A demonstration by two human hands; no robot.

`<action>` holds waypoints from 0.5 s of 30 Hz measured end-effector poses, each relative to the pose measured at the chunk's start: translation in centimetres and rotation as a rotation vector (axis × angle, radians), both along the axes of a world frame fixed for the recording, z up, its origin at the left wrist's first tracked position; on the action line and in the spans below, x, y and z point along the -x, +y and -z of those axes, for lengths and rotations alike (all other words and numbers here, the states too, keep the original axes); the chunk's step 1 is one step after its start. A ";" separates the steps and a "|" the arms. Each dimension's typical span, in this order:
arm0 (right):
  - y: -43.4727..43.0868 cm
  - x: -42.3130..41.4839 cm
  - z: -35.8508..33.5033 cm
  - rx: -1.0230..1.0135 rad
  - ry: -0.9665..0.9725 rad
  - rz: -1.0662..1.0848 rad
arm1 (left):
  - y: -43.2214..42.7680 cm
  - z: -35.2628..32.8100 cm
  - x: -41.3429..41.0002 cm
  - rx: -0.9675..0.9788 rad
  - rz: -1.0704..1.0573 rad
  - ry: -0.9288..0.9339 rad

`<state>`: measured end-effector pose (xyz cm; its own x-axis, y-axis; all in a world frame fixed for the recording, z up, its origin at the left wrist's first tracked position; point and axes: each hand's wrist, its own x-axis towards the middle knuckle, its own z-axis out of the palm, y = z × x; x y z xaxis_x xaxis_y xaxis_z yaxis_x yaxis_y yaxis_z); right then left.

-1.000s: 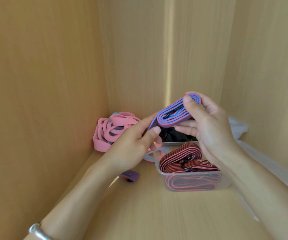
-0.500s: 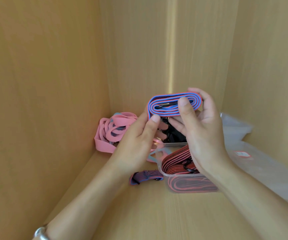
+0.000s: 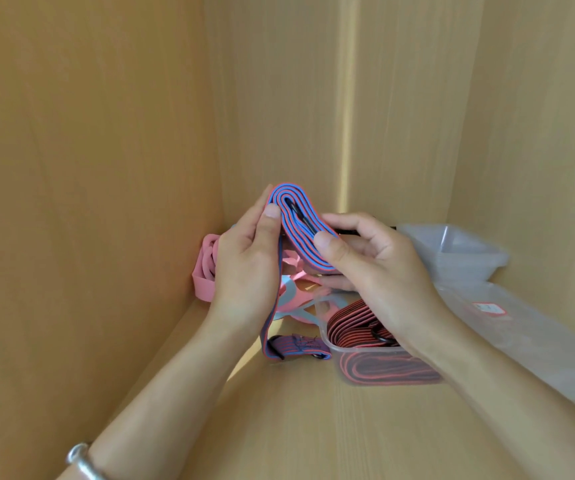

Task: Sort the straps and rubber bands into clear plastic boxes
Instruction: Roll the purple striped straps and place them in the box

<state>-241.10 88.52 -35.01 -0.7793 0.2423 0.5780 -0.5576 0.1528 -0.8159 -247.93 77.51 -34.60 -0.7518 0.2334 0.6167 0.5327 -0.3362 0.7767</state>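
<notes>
A blue strap with red edges, wound into a flat coil, is held up between both hands above the shelf floor. My left hand pinches its upper left end with the thumb on top. My right hand grips the lower right end. The strap's loose tail hangs down behind my left hand to a buckle end lying on the floor. Below my right hand stands a clear plastic box filled with coiled black-and-red straps. Pink rubber bands are heaped in the back left corner.
I am looking into a wooden cupboard compartment with walls at the left, back and right. A second clear plastic box sits at the back right, on a crumpled clear plastic bag with a red-framed label. Pale blue and pink bands lie behind the full box.
The coil has turned from lying level to slanting down to the right. My left hand rose to its top end and my right hand dropped lower. The view shifted, showing the second box.
</notes>
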 end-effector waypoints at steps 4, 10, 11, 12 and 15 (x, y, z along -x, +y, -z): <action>0.2 -0.3 -0.1 -0.018 -0.040 -0.047 | 0.0 -0.1 -0.2 0.017 0.019 -0.036; 0.0 -0.1 0.1 0.027 0.035 0.063 | -0.2 -0.2 -0.6 0.079 0.282 -0.122; -0.1 -0.1 0.1 0.048 0.057 0.079 | -0.2 -0.2 -0.6 0.102 0.318 -0.136; -0.1 -0.2 -0.1 0.066 0.083 0.098 | -0.2 -0.2 -0.5 0.123 0.334 -0.135; -0.1 -0.5 -0.5 0.122 0.157 0.139 | -0.2 -0.1 -0.4 0.150 0.358 -0.087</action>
<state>-240.65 88.40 -34.52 -0.6364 0.4165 0.6493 -0.6597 0.1424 -0.7379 -247.52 77.32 -34.53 -0.6544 0.5729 0.4935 0.3328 -0.3678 0.8683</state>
